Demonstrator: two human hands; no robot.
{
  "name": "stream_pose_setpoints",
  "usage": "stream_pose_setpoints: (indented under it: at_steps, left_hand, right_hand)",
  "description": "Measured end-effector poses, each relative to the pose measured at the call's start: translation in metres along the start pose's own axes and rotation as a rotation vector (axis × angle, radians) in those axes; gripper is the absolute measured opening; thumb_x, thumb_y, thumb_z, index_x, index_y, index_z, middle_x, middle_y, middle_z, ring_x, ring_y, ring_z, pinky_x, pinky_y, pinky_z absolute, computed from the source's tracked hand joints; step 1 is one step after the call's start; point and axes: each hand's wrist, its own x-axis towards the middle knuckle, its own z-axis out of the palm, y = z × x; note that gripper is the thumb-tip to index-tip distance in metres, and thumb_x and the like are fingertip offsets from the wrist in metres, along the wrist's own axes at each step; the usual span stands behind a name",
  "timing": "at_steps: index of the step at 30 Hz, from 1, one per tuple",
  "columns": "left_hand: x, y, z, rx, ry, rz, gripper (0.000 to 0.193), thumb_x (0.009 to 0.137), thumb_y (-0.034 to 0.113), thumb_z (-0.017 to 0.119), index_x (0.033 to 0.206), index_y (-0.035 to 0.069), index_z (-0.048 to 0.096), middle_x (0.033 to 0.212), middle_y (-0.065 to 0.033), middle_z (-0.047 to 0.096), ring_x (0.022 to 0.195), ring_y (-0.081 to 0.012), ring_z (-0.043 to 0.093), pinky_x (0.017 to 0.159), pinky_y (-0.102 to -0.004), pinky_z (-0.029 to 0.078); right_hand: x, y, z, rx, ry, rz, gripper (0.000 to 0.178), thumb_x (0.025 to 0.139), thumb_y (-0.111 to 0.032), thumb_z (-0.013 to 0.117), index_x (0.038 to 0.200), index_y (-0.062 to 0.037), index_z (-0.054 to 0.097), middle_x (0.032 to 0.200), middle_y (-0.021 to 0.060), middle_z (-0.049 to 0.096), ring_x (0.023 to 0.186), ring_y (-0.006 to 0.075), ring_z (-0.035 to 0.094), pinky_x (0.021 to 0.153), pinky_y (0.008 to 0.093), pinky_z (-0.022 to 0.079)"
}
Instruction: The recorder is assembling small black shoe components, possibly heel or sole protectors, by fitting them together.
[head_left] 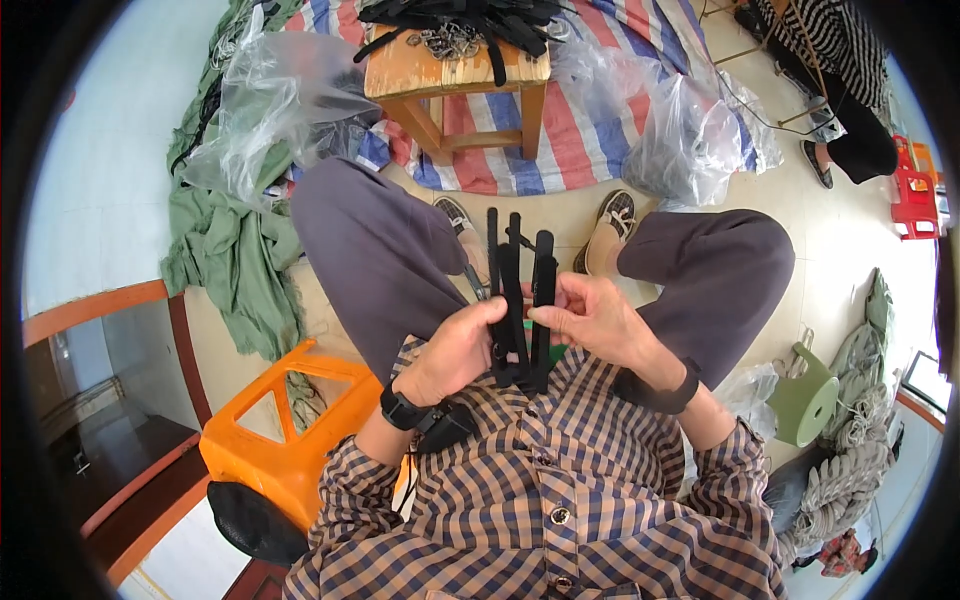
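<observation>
Several flat black straps [509,275] stand side by side between my two hands, above my lap. My left hand [455,350] is closed round the left part of the bundle, with its thumb laid along the straps. A slim dark piece [474,281] juts out beside that thumb; its kind I cannot make out. With thumb and fingers, my right hand [592,315] pinches the rightmost black strap [545,268]. The lower strap ends hang in front of my checked shirt. Something green shows partly behind them.
Ahead, a wooden stool [457,72] bears a heap of black straps [470,14] and metal hardware [450,40]. Striped sheeting [580,145] and plastic bags [690,135] lie around it. An orange stool [265,440] stands left, a green stool [806,405] right. Another person's foot [818,165] shows far right.
</observation>
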Motion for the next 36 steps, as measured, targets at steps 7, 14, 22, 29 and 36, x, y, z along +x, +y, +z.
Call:
stream_pose_setpoints:
  at_steps: [7, 14, 22, 29, 36]
  left_hand:
    - [0.001, -0.009, 0.007, 0.436, -0.09, -0.032, 0.034, 0.096, 0.011, 0.039, 0.128, 0.0, 0.038, 0.115, -0.0136, 0.054, 0.098, -0.0212, 0.059, 0.088, -0.0321, 0.047]
    - [0.006, -0.022, 0.005, 1.036, 0.052, 0.195, 0.038, 0.095, 0.005, 0.041, 0.13, 0.0, 0.03, 0.104, -0.0081, 0.049, 0.085, -0.0149, 0.056, 0.076, -0.0291, 0.047]
    - [0.009, -0.01, 0.006, 0.488, 0.009, 0.076, 0.031, 0.091, 0.006, 0.046, 0.122, 0.002, 0.041, 0.09, -0.004, 0.054, 0.072, -0.0127, 0.055, 0.066, -0.0252, 0.048]
    - [0.009, -0.011, 0.002, 0.406, 0.109, 0.111, 0.021, 0.09, 0.005, 0.047, 0.111, 0.004, 0.046, 0.088, -0.0025, 0.053, 0.067, -0.0093, 0.048, 0.057, -0.0225, 0.04]
    - [0.005, -0.008, 0.006, 0.326, 0.009, 0.086, 0.021, 0.09, 0.007, 0.049, 0.11, 0.004, 0.046, 0.085, -0.003, 0.052, 0.066, -0.0088, 0.048, 0.057, -0.0229, 0.04]
  right_hand:
    - [0.003, 0.002, 0.002, 0.024, -0.042, 0.019, 0.028, 0.087, -0.022, 0.063, 0.078, 0.0022, 0.053, 0.063, 0.0062, 0.06, 0.058, 0.0101, 0.059, 0.051, 0.0239, 0.049]
    - [0.002, 0.003, 0.009, 0.139, -0.093, -0.021, 0.039, 0.09, -0.029, 0.059, 0.106, 0.0062, 0.051, 0.075, 0.0105, 0.059, 0.061, 0.0141, 0.06, 0.055, 0.0264, 0.052]
    - [0.006, 0.006, 0.003, 0.069, -0.07, -0.032, 0.024, 0.091, -0.021, 0.057, 0.093, 0.0033, 0.053, 0.071, 0.0067, 0.061, 0.063, 0.0123, 0.06, 0.057, 0.0251, 0.049]
    - [-0.003, -0.004, -0.015, -0.327, 0.422, -0.202, 0.017, 0.086, -0.016, 0.062, 0.082, 0.0009, 0.059, 0.065, 0.0076, 0.059, 0.063, 0.0121, 0.058, 0.054, 0.0285, 0.045]
    - [-0.009, -0.023, -0.005, -0.74, 0.254, -0.739, 0.014, 0.076, -0.005, 0.065, 0.089, -0.0049, 0.061, 0.093, 0.0094, 0.055, 0.079, 0.0254, 0.06, 0.063, 0.0327, 0.051]
